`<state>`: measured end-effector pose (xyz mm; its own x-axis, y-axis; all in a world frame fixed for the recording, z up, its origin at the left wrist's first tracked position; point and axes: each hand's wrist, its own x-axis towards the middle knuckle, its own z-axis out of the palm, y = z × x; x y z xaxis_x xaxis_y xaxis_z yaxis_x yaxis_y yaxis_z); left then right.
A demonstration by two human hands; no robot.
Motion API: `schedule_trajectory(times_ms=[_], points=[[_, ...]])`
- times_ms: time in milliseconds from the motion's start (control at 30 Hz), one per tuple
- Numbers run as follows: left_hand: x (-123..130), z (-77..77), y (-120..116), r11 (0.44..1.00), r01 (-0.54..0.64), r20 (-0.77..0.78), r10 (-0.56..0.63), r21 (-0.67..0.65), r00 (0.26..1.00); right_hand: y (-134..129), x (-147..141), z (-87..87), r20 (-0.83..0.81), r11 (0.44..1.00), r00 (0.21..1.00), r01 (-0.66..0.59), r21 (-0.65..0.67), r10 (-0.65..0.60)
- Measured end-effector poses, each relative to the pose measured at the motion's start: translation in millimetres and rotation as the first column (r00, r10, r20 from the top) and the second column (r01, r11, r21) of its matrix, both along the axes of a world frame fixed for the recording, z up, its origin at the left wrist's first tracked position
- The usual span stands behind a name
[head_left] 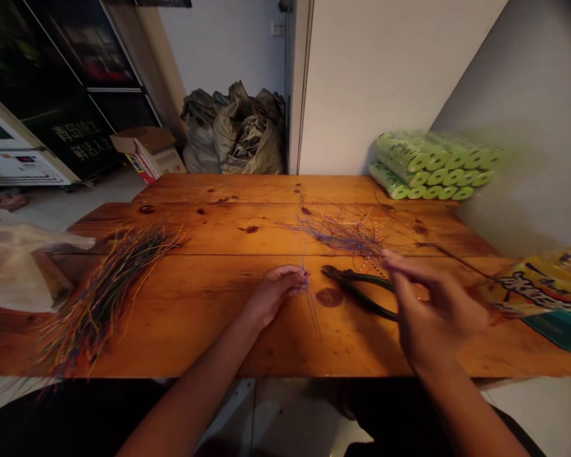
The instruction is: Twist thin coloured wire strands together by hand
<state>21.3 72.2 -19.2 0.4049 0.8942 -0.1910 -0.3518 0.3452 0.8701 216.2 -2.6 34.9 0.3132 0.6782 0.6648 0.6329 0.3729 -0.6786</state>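
Note:
My left hand is closed in a pinch near the middle of the table. Between its fingertips are a few thin blue wires, their ends sticking out above and below. My right hand is raised at the right, smeared by motion, so its fingers cannot be made out clearly. Partly behind it lie dark-handled pliers, jaws pointing left. Beyond the pliers is a loose bundle of blue and purple wires. At the left rests a thick bundle of multicoloured wires.
A wooden table spans the view. Green packaged rolls are stacked at the back right, and a yellow packet lies at the right edge. A pale plastic bag is at the left. Grey sacks and a cardboard box stand beyond.

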Motion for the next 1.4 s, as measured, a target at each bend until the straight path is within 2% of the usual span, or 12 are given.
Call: schedule_trajectory(times_ms=[33,100,167,233,333,767,900,1000,1200,1333,1400], points=[[-0.8,-0.3,0.0,0.999,0.036,0.040,-0.035,-0.031,0.999,-2.3,-9.9,-3.1,0.139,0.995,0.987,-0.090,0.040,0.084],[-2.9,-0.9,1.2,0.995,0.064,0.108,-0.055,-0.081,0.993,-1.3,-25.0,-11.7,0.362,0.966,0.903,-0.257,0.027,0.230],[-5.0,-1.1,3.3,0.992,0.053,0.159,-0.034,-0.112,0.987,4.4,-34.6,-20.8,0.492,0.929,0.809,-0.371,0.003,0.322],[-6.6,-0.4,5.2,0.991,0.035,0.197,-0.008,-0.133,0.980,10.4,-39.9,-27.7,0.554,0.902,0.762,-0.430,0.045,0.336],[-7.4,1.5,6.0,0.989,0.013,0.211,0.019,-0.149,0.977,14.6,-42.7,-32.8,0.594,0.873,0.734,-0.476,0.103,0.330],[-14.8,0.0,10.9,0.989,-0.055,0.238,0.088,-0.141,0.967,9.0,-33.4,-25.7,0.590,0.829,0.650,-0.556,-0.060,0.479],[-14.6,0.1,10.4,0.984,-0.087,0.225,0.122,-0.157,0.967,6.3,-32.3,-22.4,0.562,0.806,0.637,-0.585,-0.094,0.527],[-13.5,0.4,9.6,0.988,-0.079,0.212,0.105,-0.130,0.972,6.6,-31.4,-23.0,0.528,0.780,0.622,-0.610,-0.137,0.579],[-12.0,0.4,8.5,0.988,-0.077,0.212,0.105,-0.134,0.972,10.6,-31.2,-25.4,0.392,0.771,0.681,-0.620,-0.141,0.619],[-11.7,0.0,8.6,0.988,-0.072,0.206,0.100,-0.136,0.973,8.9,-36.3,-24.1,0.354,0.738,0.653,-0.642,-0.210,0.669],[-12.0,0.6,9.0,0.990,-0.072,0.201,0.096,-0.125,0.975,7.6,-37.8,-23.4,0.280,0.717,0.660,-0.651,-0.250,0.697]])
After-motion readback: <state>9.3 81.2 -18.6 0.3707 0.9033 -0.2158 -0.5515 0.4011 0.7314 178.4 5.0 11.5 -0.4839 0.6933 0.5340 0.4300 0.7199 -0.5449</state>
